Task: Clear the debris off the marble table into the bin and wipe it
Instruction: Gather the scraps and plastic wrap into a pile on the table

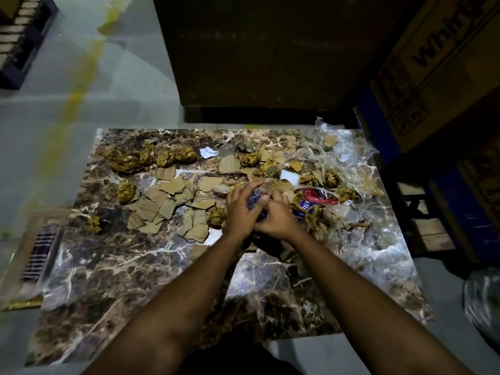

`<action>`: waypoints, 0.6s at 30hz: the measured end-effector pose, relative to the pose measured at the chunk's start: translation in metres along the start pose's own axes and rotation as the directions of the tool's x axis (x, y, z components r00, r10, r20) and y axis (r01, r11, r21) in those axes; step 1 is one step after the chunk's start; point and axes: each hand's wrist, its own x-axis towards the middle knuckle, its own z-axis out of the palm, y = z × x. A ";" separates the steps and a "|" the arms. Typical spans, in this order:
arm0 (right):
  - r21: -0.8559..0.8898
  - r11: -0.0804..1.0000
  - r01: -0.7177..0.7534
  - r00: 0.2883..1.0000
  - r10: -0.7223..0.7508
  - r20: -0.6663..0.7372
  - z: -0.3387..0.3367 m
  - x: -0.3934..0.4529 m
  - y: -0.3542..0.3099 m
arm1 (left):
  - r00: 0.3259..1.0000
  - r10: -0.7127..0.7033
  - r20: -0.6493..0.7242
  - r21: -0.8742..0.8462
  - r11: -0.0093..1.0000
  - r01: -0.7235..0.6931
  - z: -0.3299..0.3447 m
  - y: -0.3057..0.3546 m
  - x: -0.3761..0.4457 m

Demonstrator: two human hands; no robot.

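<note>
The marble table [108,266] is brown and veined, and debris covers its far half. Torn cardboard pieces [167,201] lie left of centre. Crumpled gold wrappers [127,159] sit along the far left. Clear plastic film [349,158] is heaped at the far right, with a red and blue wrapper [315,201] beside it. Both hands meet over the middle of the table. My left hand [239,212] and my right hand [278,220] together grip a crumpled blue wrapper [254,198], which is mostly hidden between them.
A bin with a clear liner [484,301] stands on the floor at the right. Large cardboard boxes [433,66] rise behind and to the right of the table. A striped cloth on a flat box [40,255] lies left of the table. Grey floor [81,77] stretches to the left.
</note>
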 end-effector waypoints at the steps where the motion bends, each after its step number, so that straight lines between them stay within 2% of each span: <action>1: 0.075 0.997 0.023 1.000 -0.023 0.004 -0.003 -0.001 0.007 | 1.000 0.011 0.005 0.026 1.000 -0.011 0.001 -0.003 0.001; 3: 0.176 0.982 0.061 0.998 -0.058 -0.025 -0.006 -0.008 0.016 | 0.999 0.030 0.035 0.099 0.994 -0.033 0.004 -0.010 0.001; 7: 0.048 0.986 0.162 0.976 -0.153 -0.155 0.008 -0.018 0.022 | 0.997 0.069 0.031 0.167 0.983 -0.074 0.009 -0.025 -0.006; 10: 0.093 0.926 0.367 0.903 -0.330 -0.275 0.016 -0.013 0.026 | 0.999 0.026 0.030 0.153 0.988 -0.030 0.006 -0.039 -0.010; 12: 0.112 0.896 0.429 0.870 -0.378 -0.316 0.011 -0.009 0.022 | 0.998 -0.015 0.061 0.101 0.995 0.008 0.001 -0.042 -0.010; 15: 0.131 0.908 0.398 0.865 -0.324 -0.384 0.004 0.000 0.016 | 0.995 -0.051 0.089 0.054 0.997 0.047 -0.002 -0.036 -0.011; 16: 0.100 0.925 0.367 0.880 -0.311 -0.358 0.002 0.004 0.011 | 0.995 -0.067 0.080 -0.012 0.998 0.068 -0.001 -0.033 -0.011; 18: -0.033 0.966 0.257 0.943 -0.258 -0.209 0.002 0.012 0.004 | 0.980 -0.171 0.105 -0.272 0.943 0.194 0.000 -0.025 -0.011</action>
